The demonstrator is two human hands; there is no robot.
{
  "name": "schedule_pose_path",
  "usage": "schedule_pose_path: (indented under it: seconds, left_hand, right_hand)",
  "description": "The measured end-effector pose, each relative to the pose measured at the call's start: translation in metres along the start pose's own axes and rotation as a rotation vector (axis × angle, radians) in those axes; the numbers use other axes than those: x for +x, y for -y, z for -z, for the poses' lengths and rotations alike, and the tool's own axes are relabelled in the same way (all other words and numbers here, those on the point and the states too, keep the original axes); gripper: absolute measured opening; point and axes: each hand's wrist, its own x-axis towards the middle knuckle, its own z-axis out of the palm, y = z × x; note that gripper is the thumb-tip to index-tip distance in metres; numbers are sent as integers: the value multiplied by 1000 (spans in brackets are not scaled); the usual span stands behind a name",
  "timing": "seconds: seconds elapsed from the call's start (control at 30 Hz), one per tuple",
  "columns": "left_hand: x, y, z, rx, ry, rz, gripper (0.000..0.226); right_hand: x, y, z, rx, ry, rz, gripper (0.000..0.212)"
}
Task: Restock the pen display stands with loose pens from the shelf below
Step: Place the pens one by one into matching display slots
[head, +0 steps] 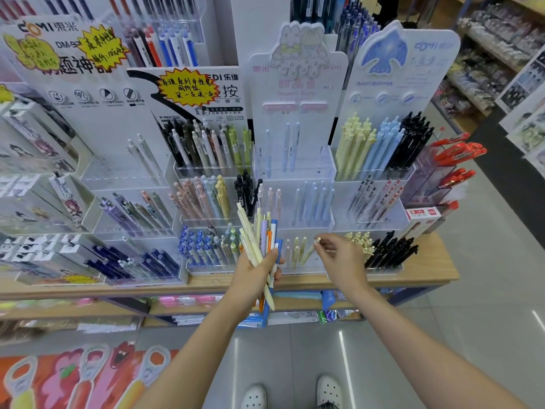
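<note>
Left of frame: clear acrylic tiered pen stands [132, 202], partly filled w/ white, purple & navy pens; nothing being handled there.

Centre: left hand [256, 273] is wrapped round a mixed bundle of loose plastic pens [261, 240] (pale yellow, lilac, orange, blue), fanned upward w/ tips sticking out below the fist. Bundle's long axis runs roughly vertical in frame, leaning slightly left at the top.

Just right of it: pale-pink bunny-topped acrylic stand [295, 160], top & middle tiers sparse. Its bottom-tier clear slot [295, 255] holds a few cream pens, standing tilted, caps up.

Right hand [342, 255] pinches the cap end of one cream-yellow pen [312, 249] btw thumb & fingertips; pen slants down-left into that bottom slot. Can't tell if its tip is seated yet.

Key relation: target slot sits directly btw the two hands, nearer the right one, so I'd judge the right hand does the placing while the left feeds. Next pen must leave the bundle and go rightward, axis kept steep to match the slot.

Far right: blue-bird stand [398, 84] w/ yellow, blue, black pens, well stocked.
</note>
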Motion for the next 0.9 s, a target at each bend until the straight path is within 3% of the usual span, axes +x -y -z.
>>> schedule_pose_path:
  seconds: [0.43, 0.6, 0.77, 0.83, 0.9]
  left_hand:
    - [-8, 5, 2, 10, 7, -16, 17]
    - [-9, 10, 2, 21, 45, 9, 30]
    - [-12, 10, 3, 47, 89, -7, 36]
    - [-13, 8, 3, 61, 116, -16, 35]
    - [-16, 5, 2, 73, 152, -27, 30]
  right_hand:
    - [1, 4, -31, -72, -7, -110, 11]
    - [-6, 3, -33, -39, -36, -127, 11]
    - [-1, 21, -10, 119, 65, -249, 30]
    - [6, 44, 8, 254, 36, -225, 21]
    - [11, 72, 23, 420, 107, -206, 15]
